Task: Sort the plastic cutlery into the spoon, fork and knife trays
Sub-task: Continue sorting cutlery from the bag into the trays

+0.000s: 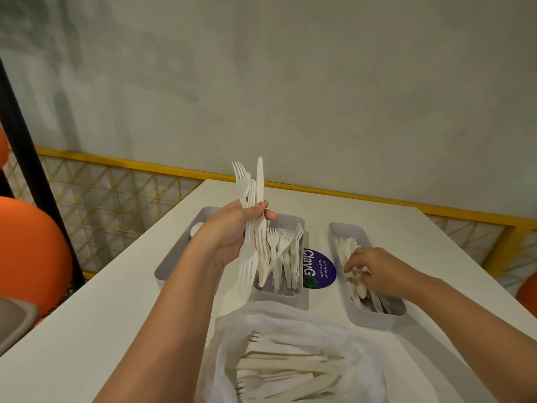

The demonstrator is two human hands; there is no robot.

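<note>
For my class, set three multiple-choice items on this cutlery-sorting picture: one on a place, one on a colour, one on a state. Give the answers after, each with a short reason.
1. Where is the right hand?
A. in the right-most tray
B. in the plastic bag
C. off the table

2. What colour is the round sticker between the trays?
A. red
B. purple
C. yellow

3. How is the bunch of cutlery in the left hand held?
A. lying flat on the table
B. roughly upright, clear of the table
C. inside the bag

Answers: 1 A, its fingers rest on the pieces in that tray. 2 B, it is purple with white lettering. 3 B, fork tines and a knife tip point up.
</note>
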